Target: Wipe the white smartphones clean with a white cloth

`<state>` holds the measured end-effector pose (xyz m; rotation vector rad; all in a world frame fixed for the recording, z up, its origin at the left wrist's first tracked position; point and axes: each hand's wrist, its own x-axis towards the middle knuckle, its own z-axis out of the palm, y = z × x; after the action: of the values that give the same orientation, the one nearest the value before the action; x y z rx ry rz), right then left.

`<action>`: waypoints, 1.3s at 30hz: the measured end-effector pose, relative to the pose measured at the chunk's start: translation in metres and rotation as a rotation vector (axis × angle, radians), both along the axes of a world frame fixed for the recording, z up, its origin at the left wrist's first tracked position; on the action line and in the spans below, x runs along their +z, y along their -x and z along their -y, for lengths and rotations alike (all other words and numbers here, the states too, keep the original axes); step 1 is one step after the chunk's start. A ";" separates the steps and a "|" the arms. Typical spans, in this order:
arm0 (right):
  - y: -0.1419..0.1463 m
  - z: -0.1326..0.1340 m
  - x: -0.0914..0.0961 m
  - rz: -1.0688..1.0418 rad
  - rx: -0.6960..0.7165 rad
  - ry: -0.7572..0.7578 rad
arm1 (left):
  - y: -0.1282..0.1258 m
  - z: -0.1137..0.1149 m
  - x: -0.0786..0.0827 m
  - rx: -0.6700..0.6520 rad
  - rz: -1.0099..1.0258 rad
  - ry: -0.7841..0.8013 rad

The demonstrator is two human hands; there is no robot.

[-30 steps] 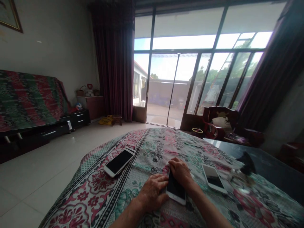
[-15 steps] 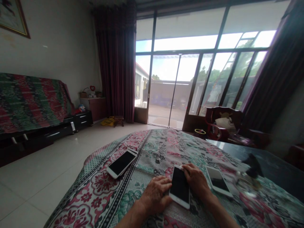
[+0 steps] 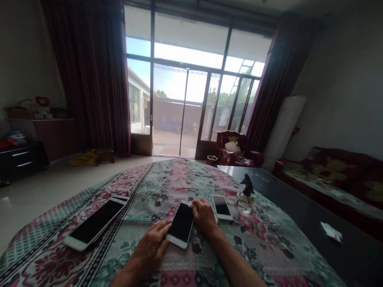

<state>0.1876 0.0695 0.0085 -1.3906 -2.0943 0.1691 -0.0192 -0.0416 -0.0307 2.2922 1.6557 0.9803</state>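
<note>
A white smartphone (image 3: 181, 224) with a dark screen lies face up on the patterned tablecloth between my hands. My left hand (image 3: 152, 243) grips its lower left edge, thumb near the bottom and fingers along the side. At the upper right edge, my right hand (image 3: 205, 215) is closed with its fingertips pressed against the phone. A bit of white tissue (image 3: 190, 205) shows at those fingertips; most of it is hidden by the hand. Just right of that hand lies another white smartphone (image 3: 222, 207). Over on the left, a larger white-edged phone (image 3: 95, 224) rests on top of another one.
A clear spray bottle (image 3: 244, 202) with a black trigger head stands right of the phones. The floral tablecloth (image 3: 239, 255) covers the table. Beyond it on the right is a dark tabletop (image 3: 302, 211) with a crumpled white tissue (image 3: 331, 232). Glass doors (image 3: 167, 115) are ahead.
The view has turned to the right, so things appear shifted left. My right hand's fingers have closed up at the phone's upper right corner, with white tissue now showing. My left hand stays on the left edge.
</note>
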 end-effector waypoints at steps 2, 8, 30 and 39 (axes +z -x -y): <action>0.000 0.002 0.000 -0.005 -0.028 0.002 | 0.002 -0.004 -0.006 0.095 0.025 -0.063; 0.000 0.005 0.001 -0.020 -0.068 0.013 | 0.002 -0.003 -0.002 0.269 0.051 -0.137; 0.005 0.013 0.008 0.086 -0.038 -0.030 | 0.002 -0.001 0.003 0.259 -0.034 -0.014; 0.036 0.036 0.008 0.116 0.188 -0.066 | 0.001 -0.001 0.012 0.275 0.005 0.064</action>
<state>0.1519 0.0337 0.0162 -1.1899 -2.3056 0.0962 -0.0205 -0.0403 -0.0191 2.0577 2.0072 0.9656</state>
